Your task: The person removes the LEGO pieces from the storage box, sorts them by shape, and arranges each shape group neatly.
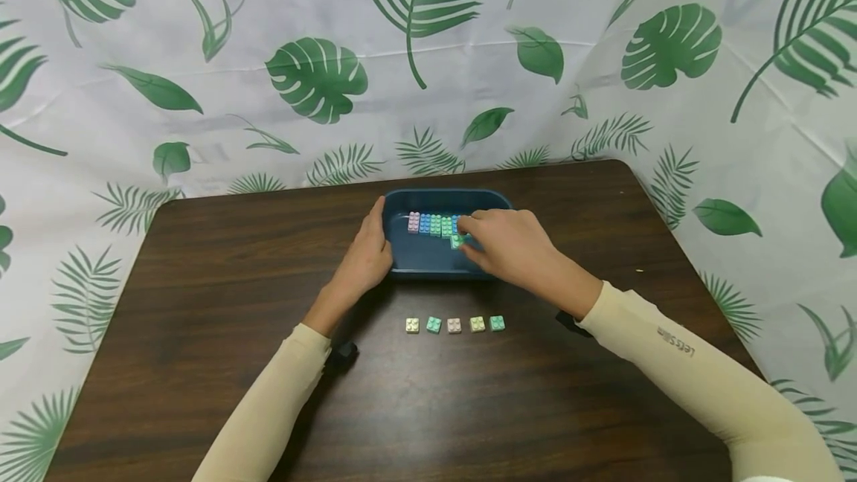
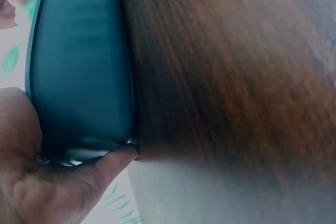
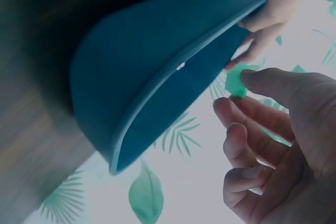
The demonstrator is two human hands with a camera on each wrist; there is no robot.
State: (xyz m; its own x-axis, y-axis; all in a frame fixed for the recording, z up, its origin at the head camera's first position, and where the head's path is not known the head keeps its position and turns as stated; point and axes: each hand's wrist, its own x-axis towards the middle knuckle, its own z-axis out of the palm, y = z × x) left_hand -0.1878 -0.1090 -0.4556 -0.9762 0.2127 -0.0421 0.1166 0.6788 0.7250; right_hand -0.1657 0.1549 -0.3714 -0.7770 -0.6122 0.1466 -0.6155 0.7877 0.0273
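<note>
One blue tray (image 1: 428, 259) rests on a wood-grain table (image 1: 221, 288) before leaf-printed cloth (image 1: 469, 80).

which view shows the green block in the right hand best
The right wrist view: the green block appears largest there, pinched in the right hand. The head view shows it small and partly covered by the hand; the left wrist view has only a blurred bit of green at the upper left, perhaps the block.

2 cream sleeves (image 1: 264, 411) — dark lettering (image 1: 675, 341) on the right — black wrist pieces (image 1: 343, 356).
</note>
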